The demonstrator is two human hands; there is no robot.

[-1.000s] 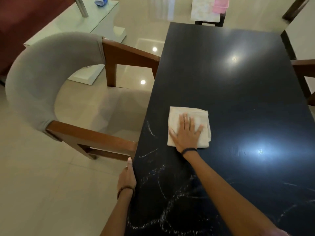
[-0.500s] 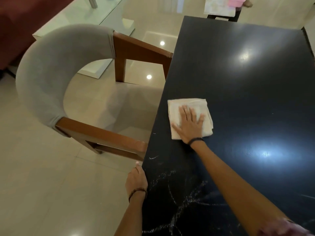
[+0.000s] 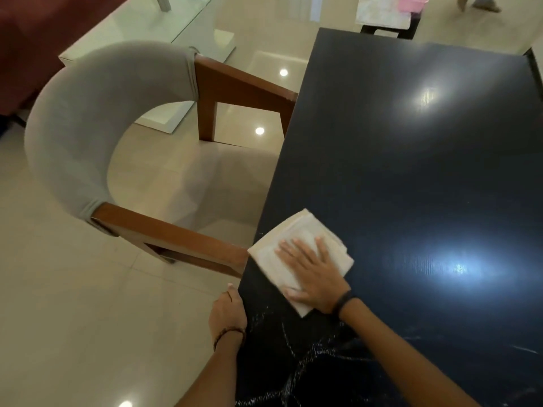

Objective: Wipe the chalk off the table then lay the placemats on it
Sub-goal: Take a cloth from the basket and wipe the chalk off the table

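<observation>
Now the right hand (image 3: 314, 274) lies spread flat on the folded white cloth (image 3: 296, 257) at the dark table's (image 3: 411, 177) 9 o'clock edge, the left hand (image 3: 227, 314) grips that edge, and the chalk scribbles (image 3: 305, 356) toward 6 o'clock likely need firm, slow rubs.

Right hand (image 3: 316, 274) slid cloth (image 3: 296, 257) to table edge (image 3: 249, 259).

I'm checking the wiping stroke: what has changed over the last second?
The right hand, flat on the cloth, slid it back toward the person and to the table's left edge, turning it askew; chalk marks near that edge are gone. The left hand stays on the edge; nothing was let go.
</observation>
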